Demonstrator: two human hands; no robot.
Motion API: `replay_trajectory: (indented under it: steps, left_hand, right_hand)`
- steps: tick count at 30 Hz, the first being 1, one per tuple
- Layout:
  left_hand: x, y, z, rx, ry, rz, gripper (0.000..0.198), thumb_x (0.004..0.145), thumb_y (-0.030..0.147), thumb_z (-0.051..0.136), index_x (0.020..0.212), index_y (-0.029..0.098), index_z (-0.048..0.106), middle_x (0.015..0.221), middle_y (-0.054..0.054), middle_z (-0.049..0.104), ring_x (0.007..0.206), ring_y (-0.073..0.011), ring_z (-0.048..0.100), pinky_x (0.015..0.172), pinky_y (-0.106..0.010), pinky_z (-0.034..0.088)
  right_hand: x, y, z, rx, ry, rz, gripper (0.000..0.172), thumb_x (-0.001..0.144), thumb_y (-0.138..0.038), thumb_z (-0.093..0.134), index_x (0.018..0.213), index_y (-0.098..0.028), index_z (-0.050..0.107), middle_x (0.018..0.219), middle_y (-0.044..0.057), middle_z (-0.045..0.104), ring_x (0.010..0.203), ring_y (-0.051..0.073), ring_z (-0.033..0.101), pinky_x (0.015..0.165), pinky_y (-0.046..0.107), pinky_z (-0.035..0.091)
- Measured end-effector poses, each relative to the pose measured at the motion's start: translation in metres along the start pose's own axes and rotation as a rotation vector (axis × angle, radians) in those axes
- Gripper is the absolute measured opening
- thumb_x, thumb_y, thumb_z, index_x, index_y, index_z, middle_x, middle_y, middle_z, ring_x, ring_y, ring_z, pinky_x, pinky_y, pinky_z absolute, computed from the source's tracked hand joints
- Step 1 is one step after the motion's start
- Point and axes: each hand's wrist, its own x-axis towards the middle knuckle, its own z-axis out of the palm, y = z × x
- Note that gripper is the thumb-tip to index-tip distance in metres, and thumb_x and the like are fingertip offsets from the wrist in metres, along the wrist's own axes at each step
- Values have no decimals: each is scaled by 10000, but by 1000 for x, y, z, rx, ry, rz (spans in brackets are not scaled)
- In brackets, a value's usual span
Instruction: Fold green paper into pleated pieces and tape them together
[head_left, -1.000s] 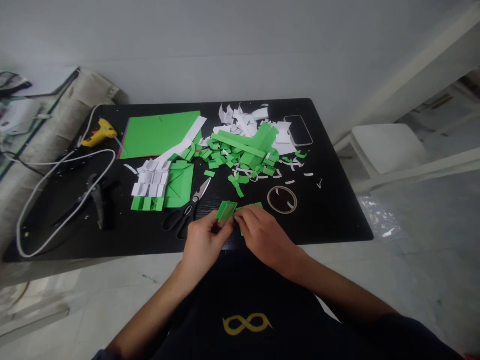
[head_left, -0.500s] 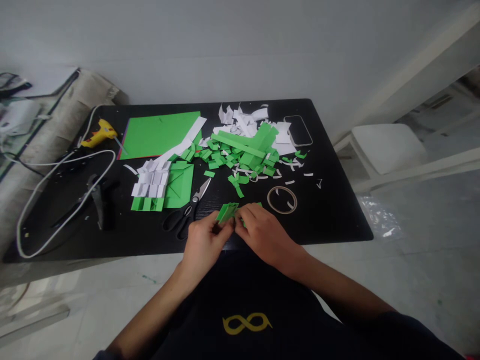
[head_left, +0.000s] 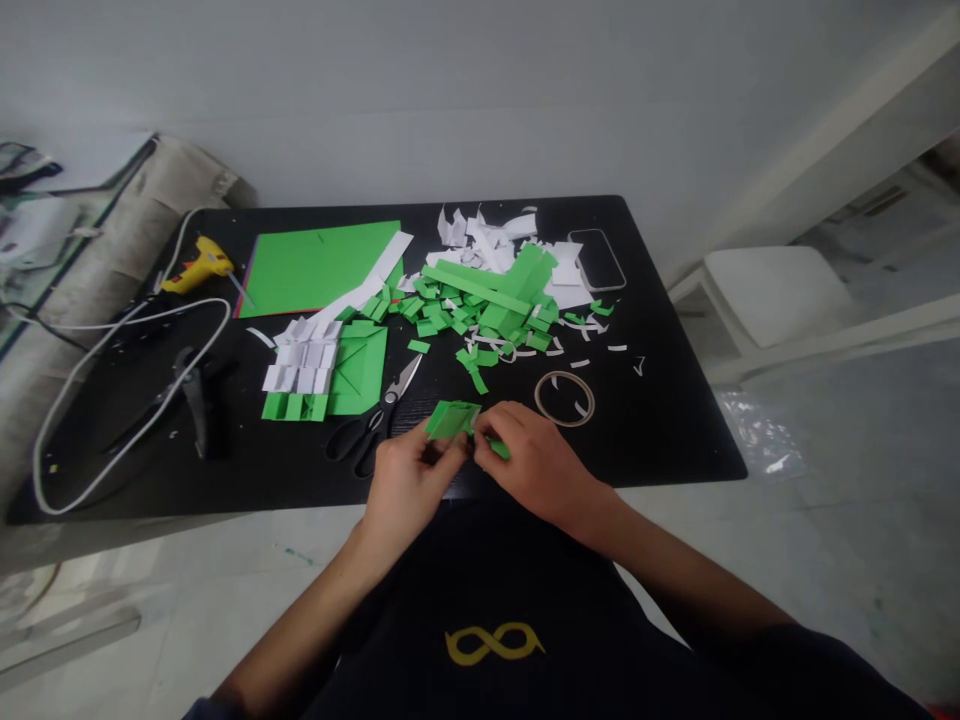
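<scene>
Near the table's front edge, my left hand (head_left: 412, 463) pinches a folded piece of green paper (head_left: 450, 420) between thumb and fingers. Close beside it, my right hand (head_left: 529, 462) is closed with fingertips at the paper's right end; a bit of green shows under its fingers, and something small and whitish sits at the fingertips. To the left lie scissors (head_left: 381, 412) with black handles, blades pointing away from me. Further left is a folded paper piece with white pleats (head_left: 301, 362) and a green base (head_left: 360, 372).
A heap of green paper bits (head_left: 487, 300) and white scraps (head_left: 495, 240) covers the table's back middle. A tape roll (head_left: 565, 399) lies to the right, a clear-edged phone case (head_left: 598, 260) behind it. Green sheets (head_left: 315, 268), a yellow glue gun (head_left: 201, 266) and a looping white cable (head_left: 75, 375) are left.
The green paper has tilted so more of its face shows above my left hand. My right hand has shifted slightly and turned; green now shows below its fingers.
</scene>
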Motion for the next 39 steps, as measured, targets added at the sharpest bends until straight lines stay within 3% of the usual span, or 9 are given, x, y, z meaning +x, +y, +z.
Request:
replay_trajectory:
  steps: [11, 17, 26, 31, 35, 39]
  left_hand:
    - [0, 1, -2, -51, 40, -6, 206, 911, 347, 717, 788, 184, 741, 683, -12, 734, 579, -149, 641, 581, -244, 518]
    - [-1, 2, -1, -49, 39, 9, 212, 923, 340, 706, 788, 182, 745, 665, -15, 719, 574, -148, 628, 573, -246, 508]
    - [-1, 7, -3, 6, 37, 107, 225, 950, 309, 670, 763, 186, 686, 665, 8, 669, 574, -121, 563, 576, -233, 456]
    - [0, 10, -3, 46, 19, 115, 255, 955, 324, 660, 743, 184, 661, 650, 18, 634, 574, -112, 535, 567, -224, 427]
    - [0, 9, -3, 29, 8, 69, 260, 949, 354, 669, 753, 184, 689, 664, 1, 684, 592, -131, 588, 576, -234, 458]
    - [0, 5, -3, -91, 8, -10, 236, 948, 385, 687, 858, 179, 760, 752, -29, 791, 633, -164, 698, 614, -255, 537]
  right_hand:
    - [1, 1, -1, 171, 64, 30, 113, 1040, -131, 610, 980, -189, 687, 955, 77, 782, 911, 231, 758, 838, 351, 573]
    - [3, 3, 2, 255, 106, 79, 114, 1013, -120, 651, 942, -179, 716, 913, 61, 799, 843, 208, 767, 798, 317, 579]
    - [8, 0, -2, 375, 76, 249, 102, 962, -138, 719, 899, -198, 772, 851, 31, 820, 760, 187, 765, 736, 294, 579]
    - [8, -2, -4, 359, 64, 266, 110, 943, -129, 713, 883, -194, 777, 834, 36, 818, 749, 190, 764, 742, 309, 587]
    - [9, -3, -5, 408, 61, 292, 113, 941, -136, 693, 881, -190, 772, 841, 42, 816, 767, 195, 766, 736, 314, 603]
    - [9, -1, -3, 610, 27, 367, 111, 960, -200, 687, 889, -183, 771, 847, 43, 812, 776, 192, 772, 709, 303, 623]
